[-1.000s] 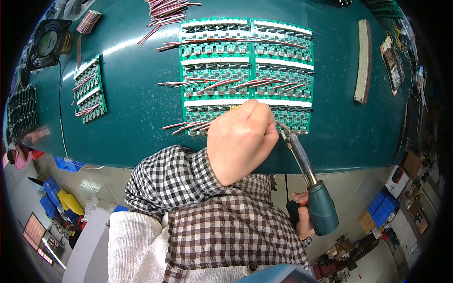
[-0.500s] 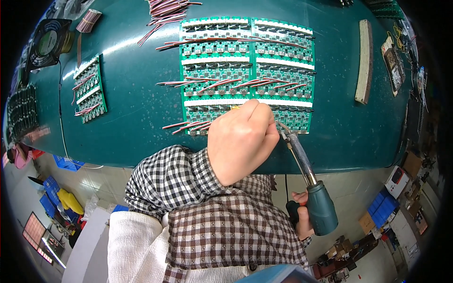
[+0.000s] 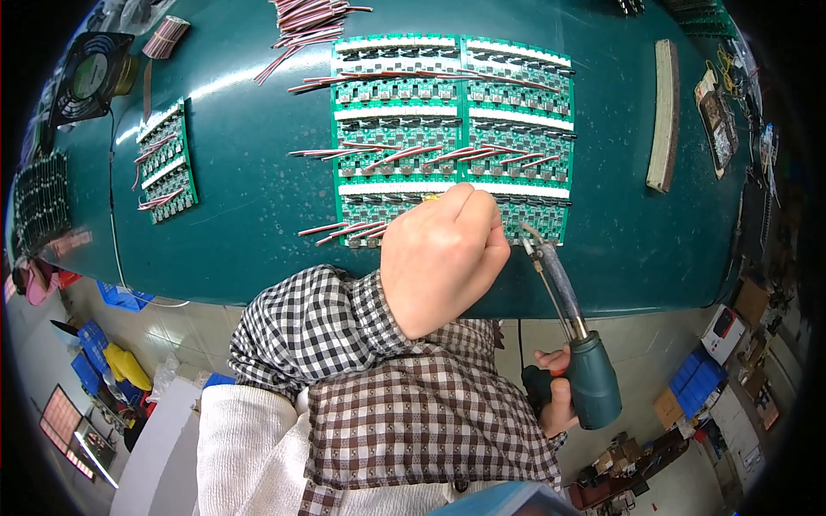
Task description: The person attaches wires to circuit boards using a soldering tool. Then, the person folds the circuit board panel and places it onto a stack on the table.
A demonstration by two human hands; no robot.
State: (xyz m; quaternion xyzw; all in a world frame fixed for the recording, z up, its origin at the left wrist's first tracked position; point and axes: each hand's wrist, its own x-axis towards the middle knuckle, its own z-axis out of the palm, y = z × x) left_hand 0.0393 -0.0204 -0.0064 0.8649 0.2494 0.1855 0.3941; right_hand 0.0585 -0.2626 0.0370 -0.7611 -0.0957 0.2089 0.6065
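My left hand (image 3: 443, 262) is closed over the near row of a green circuit board panel (image 3: 462, 107). What its fingers pinch is hidden; a small yellow bit shows by the knuckles. Below the table edge, my right hand (image 3: 559, 404) grips a green soldering gun (image 3: 594, 378), its metal barrel slanting up and left. The tip sits just right of my left fingers, over the board's near right part; whether it touches cannot be told. Red, black and white wires (image 3: 404, 156) lie across the panel's rows, and several stick out left of my left hand.
A wire bundle (image 3: 314, 21) lies behind the panel, and a tied roll of wires (image 3: 166, 37) at the far left. A smaller board (image 3: 168, 163) and a black fan (image 3: 93, 77) are on the left. A pale bar (image 3: 662, 116) and a worn block (image 3: 716, 120) lie right.
The soldering gun has shifted a little to the right, its tip drawing away from my left fingers. My left hand stays in nearly the same place, still closed.
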